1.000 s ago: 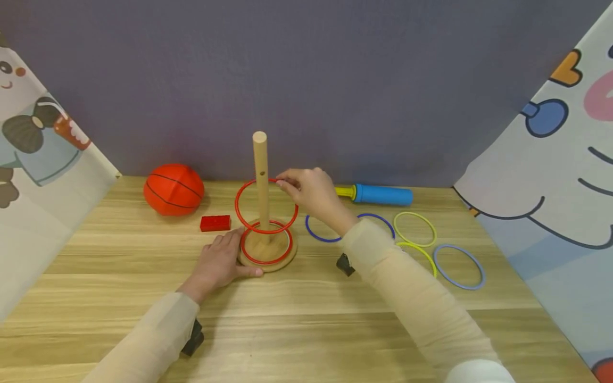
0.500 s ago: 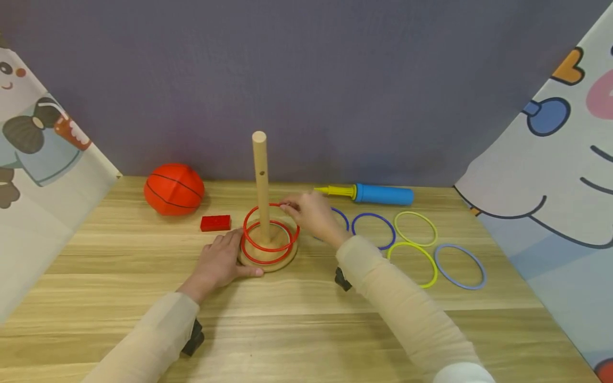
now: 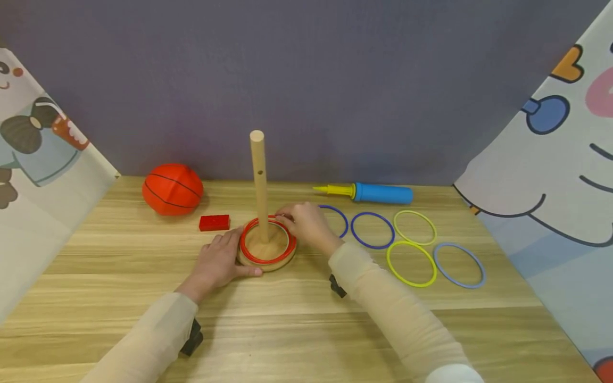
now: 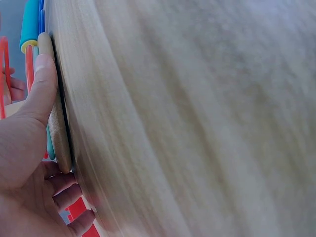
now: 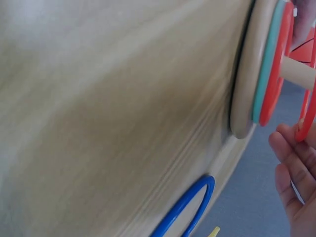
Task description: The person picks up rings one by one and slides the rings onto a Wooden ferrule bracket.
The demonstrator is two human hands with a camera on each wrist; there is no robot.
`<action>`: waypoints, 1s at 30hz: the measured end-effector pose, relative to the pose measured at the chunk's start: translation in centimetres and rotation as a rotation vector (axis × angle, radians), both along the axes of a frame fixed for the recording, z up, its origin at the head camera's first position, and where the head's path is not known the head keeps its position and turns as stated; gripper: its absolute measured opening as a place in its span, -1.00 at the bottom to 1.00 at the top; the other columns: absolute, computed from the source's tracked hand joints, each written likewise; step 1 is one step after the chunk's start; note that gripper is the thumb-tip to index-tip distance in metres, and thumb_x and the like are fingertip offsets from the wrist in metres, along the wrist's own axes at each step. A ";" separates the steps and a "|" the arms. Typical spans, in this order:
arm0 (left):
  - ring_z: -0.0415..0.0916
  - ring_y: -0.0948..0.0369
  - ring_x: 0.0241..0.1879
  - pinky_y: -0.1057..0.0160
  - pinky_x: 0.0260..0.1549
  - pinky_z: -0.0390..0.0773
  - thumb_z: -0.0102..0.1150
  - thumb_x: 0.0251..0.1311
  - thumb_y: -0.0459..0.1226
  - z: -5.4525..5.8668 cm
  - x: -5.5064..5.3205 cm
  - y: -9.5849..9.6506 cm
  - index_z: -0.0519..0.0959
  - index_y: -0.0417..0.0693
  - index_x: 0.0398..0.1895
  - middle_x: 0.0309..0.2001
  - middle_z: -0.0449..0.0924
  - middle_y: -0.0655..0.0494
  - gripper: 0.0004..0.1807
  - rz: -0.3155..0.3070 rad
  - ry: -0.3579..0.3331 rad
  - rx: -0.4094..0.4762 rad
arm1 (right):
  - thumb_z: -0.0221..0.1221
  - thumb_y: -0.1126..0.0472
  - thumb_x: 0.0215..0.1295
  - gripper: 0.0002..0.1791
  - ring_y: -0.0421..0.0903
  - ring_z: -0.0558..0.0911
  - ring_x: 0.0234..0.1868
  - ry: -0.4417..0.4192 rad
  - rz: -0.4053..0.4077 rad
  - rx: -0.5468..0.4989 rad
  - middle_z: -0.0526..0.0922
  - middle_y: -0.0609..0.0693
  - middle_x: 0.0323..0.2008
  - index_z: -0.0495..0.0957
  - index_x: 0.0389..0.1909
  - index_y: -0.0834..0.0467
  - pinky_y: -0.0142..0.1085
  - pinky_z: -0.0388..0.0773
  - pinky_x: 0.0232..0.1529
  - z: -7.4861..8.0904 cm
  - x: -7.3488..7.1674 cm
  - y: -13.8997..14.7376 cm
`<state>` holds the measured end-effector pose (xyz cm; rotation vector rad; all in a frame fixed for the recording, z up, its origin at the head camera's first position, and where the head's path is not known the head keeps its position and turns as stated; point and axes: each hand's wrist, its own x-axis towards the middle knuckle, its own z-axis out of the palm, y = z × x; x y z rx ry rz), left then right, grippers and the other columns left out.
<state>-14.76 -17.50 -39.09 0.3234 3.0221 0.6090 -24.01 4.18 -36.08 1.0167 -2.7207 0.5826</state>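
Observation:
A ring-toss stand has an upright wooden post on a round wooden base. My left hand holds the left edge of this base, thumb along the near side. My right hand pinches a red ring by its rim, at the back right of the post. The ring encircles the post low down, just above another red ring. In the right wrist view, a teal ring lies below that one on the base, and a gap separates the held ring from them.
Blue rings, yellow rings and a light blue ring lie to the right. Behind them lies a blue and yellow pump. A red block and an orange ball are at left, before a grey wall.
My right hand has lowered the red ring along the post, from about halfway up to just over the base. The left hand has stayed at the base.

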 end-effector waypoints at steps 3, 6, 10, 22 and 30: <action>0.24 -0.28 0.35 -0.35 0.21 0.29 0.49 -0.06 0.25 -0.1 -0.1 0.0 0.12 -0.35 0.53 0.45 0.25 -0.33 0.27 0.002 -0.005 -0.004 | 0.28 0.12 0.42 -0.83 -0.17 0.68 -0.38 0.017 0.000 0.010 0.80 -0.08 -0.26 0.80 -0.14 0.07 -0.28 0.55 -0.38 -0.3 0.1 -0.2; 0.23 -0.29 0.36 -0.36 0.21 0.29 0.49 -0.06 0.25 -0.1 -0.1 0.0 0.12 -0.36 0.53 0.45 0.24 -0.34 0.28 0.004 -0.008 -0.008 | 0.29 0.11 0.41 -0.83 -0.15 0.69 -0.39 0.029 -0.010 0.011 0.80 -0.08 -0.27 0.80 -0.14 0.05 -0.26 0.55 -0.43 -0.7 0.1 -0.3; 0.24 -0.30 0.36 -0.37 0.21 0.29 0.49 -0.05 0.25 -0.1 -0.1 0.0 0.12 -0.36 0.53 0.45 0.25 -0.34 0.28 0.001 -0.006 -0.009 | 0.30 0.10 0.40 -0.84 -0.14 0.72 -0.35 0.055 -0.022 -0.006 0.80 -0.08 -0.26 0.80 -0.15 0.03 -0.26 0.57 -0.41 -1.1 0.1 -0.3; 0.27 -0.27 0.32 -0.34 0.12 0.36 0.50 -0.06 0.24 0.2 0.0 0.0 0.12 -0.31 0.54 0.43 0.27 -0.34 0.26 -0.002 -0.011 0.019 | 0.30 0.11 0.40 -0.84 -0.12 0.72 -0.35 0.077 -0.053 -0.037 0.81 -0.09 -0.28 0.81 -0.18 0.05 -0.26 0.54 -0.45 -1.8 0.0 -0.4; 0.27 -0.29 0.33 -0.35 0.12 0.36 0.50 -0.05 0.24 0.2 0.0 0.0 0.13 -0.34 0.53 0.43 0.28 -0.36 0.25 -0.008 -0.004 0.013 | 0.30 0.09 0.40 -0.84 -0.15 0.67 -0.39 0.035 -0.104 -0.005 0.80 -0.11 -0.31 0.81 -0.17 0.03 -0.32 0.48 -0.48 -2.0 0.1 -0.7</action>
